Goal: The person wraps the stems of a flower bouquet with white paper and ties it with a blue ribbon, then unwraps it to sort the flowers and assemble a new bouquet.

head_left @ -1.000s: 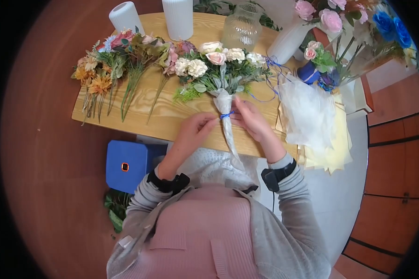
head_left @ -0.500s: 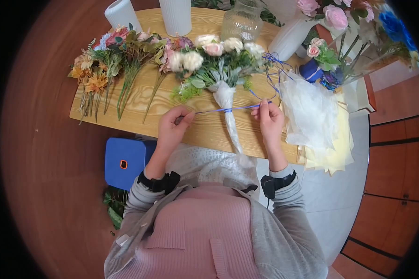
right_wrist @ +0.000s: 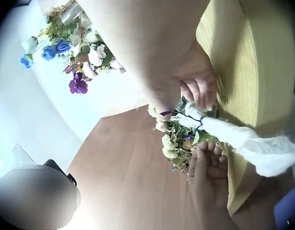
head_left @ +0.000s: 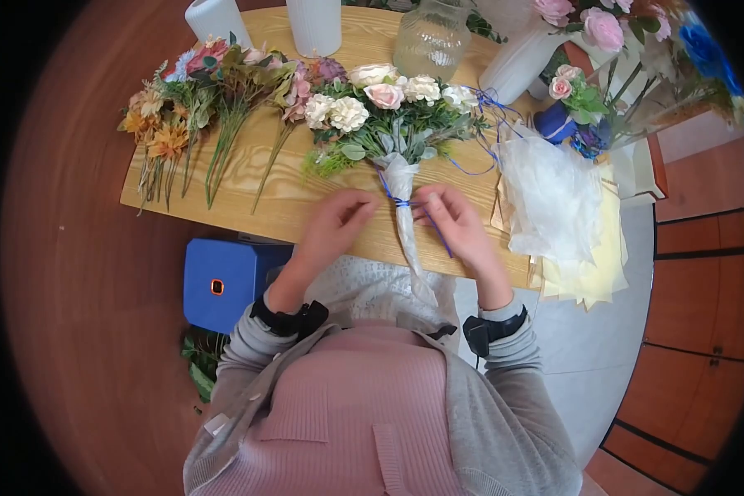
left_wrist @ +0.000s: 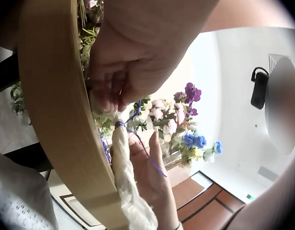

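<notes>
A bouquet of white and pale pink flowers lies on the table, its stems wrapped in white paper. Blue ribbon is knotted round the wrap; one end slants up to the left, the other hangs to the right. My left hand hovers left of the knot, fingers loosely bent and holding nothing. At the knot's right side is my right hand, its fingertips close against the wrap. The left wrist view shows its thumb apart from its fingers, with the loose ribbon end crossing in front of the palm.
Several loose flower stems lie at left on the wooden table. White vases and a glass vase stand behind. At right are a blue ribbon spool and sheets of white wrapping. A blue box stands below.
Half a second ago both hands were spread apart, pulling the ribbon ends taut. Now they have come back in beside the knot, and the ribbon ends hang slack.
</notes>
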Tool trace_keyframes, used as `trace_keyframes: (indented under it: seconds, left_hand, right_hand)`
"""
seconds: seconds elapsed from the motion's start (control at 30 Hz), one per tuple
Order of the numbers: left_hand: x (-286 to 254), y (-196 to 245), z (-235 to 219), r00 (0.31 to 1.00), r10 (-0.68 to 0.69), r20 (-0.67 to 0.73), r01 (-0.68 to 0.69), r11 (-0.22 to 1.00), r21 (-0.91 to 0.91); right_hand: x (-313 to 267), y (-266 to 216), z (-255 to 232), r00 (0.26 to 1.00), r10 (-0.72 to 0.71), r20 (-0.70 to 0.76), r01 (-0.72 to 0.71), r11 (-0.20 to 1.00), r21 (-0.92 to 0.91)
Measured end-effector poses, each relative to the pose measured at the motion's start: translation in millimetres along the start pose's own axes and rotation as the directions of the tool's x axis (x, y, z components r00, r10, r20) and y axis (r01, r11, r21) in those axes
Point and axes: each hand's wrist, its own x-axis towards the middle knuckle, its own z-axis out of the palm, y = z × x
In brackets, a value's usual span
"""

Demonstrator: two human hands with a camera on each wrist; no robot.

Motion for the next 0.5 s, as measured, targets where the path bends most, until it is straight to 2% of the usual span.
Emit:
trace_keyframes:
  seconds: [0.07, 0.1, 0.17, 0.2, 0.27, 0.4, 0.47, 0.5]
  left_hand:
    - [3.7, 12.4, 8.4, 0.999, 0.049, -0.004, -0.045, 0.952, 0.302]
    - [6.0, 15.5, 11.3, 0.999, 0.049, -0.005, -0.045, 0.952, 0.302]
    - [11.5, 19.2, 14.5, 0.966, 0.254, 0.038, -0.240, 0.842, 0.483]
    - [12.9, 16.5, 14.9, 0.966, 0.255, 0.040, -0.242, 0.842, 0.483]
    - [15.2, 11.3, 16.1, 0.874, 0.475, 0.100, -0.434, 0.671, 0.601]
    - [13.0, 23.0, 16.2, 0.899, 0.398, 0.184, -0.412, 0.619, 0.669]
    - [13.4, 30.0, 17.6, 0.853, 0.453, 0.260, -0.486, 0.504, 0.714]
    - [13.4, 33.6, 17.3, 0.853, 0.452, 0.262, -0.486, 0.503, 0.714]
  right_hand:
    - [-3.2, 2.1, 9.6, 1.000, 0.005, 0.026, -0.003, 0.998, -0.069]
    - [-4.4, 2.6, 12.4, 0.999, 0.011, 0.048, -0.005, 0.991, -0.137]
    - [-3.7, 3.7, 12.4, 0.997, 0.041, 0.069, -0.028, 0.985, -0.173]
    - [-3.4, 3.0, 14.5, 0.993, 0.067, 0.095, -0.052, 0.986, -0.158]
    - [-2.9, 2.1, 16.5, 0.989, 0.093, 0.118, -0.076, 0.987, -0.143]
    - [-0.7, 7.3, 15.0, 0.993, 0.077, 0.091, -0.055, 0.973, -0.225]
    - [-0.1, 9.9, 14.5, 0.994, 0.066, 0.092, -0.043, 0.972, -0.232]
    - [0.4, 10.4, 15.5, 0.995, 0.048, 0.089, -0.029, 0.978, -0.205]
